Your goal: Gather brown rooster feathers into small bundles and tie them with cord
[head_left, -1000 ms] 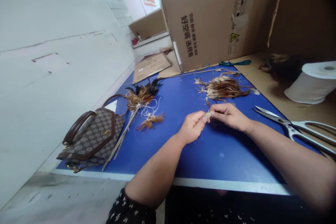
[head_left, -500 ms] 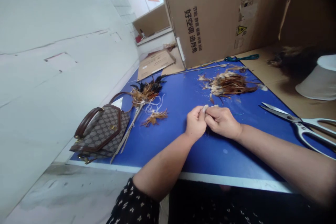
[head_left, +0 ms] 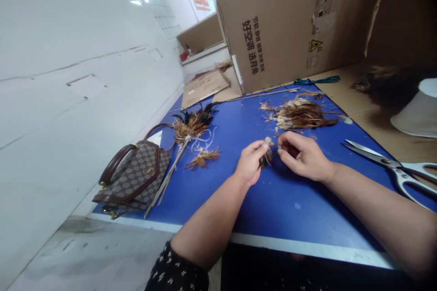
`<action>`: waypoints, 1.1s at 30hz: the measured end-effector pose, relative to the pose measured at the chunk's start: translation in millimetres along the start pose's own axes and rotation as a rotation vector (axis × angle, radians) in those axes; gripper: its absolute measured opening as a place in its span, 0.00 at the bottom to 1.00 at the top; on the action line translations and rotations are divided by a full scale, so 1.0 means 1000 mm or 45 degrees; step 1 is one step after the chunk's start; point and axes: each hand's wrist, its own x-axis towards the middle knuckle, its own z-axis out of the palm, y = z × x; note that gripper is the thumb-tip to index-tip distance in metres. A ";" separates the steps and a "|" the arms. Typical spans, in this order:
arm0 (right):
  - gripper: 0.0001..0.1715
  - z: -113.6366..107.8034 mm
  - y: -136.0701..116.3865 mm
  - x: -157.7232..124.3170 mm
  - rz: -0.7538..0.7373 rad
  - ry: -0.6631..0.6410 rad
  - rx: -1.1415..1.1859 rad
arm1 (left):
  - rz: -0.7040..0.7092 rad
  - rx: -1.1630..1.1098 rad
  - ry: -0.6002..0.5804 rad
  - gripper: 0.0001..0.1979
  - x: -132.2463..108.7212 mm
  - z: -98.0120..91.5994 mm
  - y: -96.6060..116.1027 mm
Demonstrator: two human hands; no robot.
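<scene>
A feather tuft (head_left: 266,158) is clamped in the grip of our left hand (head_left: 250,160), over the tabletop's (head_left: 235,122) middle; our right hand's (head_left: 305,154) grip we cannot tell. Toward the left edge, one feather bundle (head_left: 191,125) looks tied; near the far right corner, a feather pile (head_left: 302,114) seems yet unbound.

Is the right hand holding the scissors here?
No, the scissors lie apart from the right hand, which is beside the feathers pinched in the left hand.
</scene>
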 end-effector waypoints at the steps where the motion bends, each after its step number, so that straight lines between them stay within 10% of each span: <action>1: 0.05 0.000 -0.001 0.001 -0.055 -0.023 -0.026 | -0.018 -0.003 0.016 0.17 0.000 0.000 0.000; 20: 0.08 0.011 -0.008 0.000 -0.047 -0.134 -0.005 | 0.029 -0.073 0.085 0.16 -0.004 0.008 -0.002; 33: 0.22 0.005 -0.009 0.004 0.619 -0.130 0.663 | -0.089 -0.090 -0.124 0.31 -0.011 0.006 0.007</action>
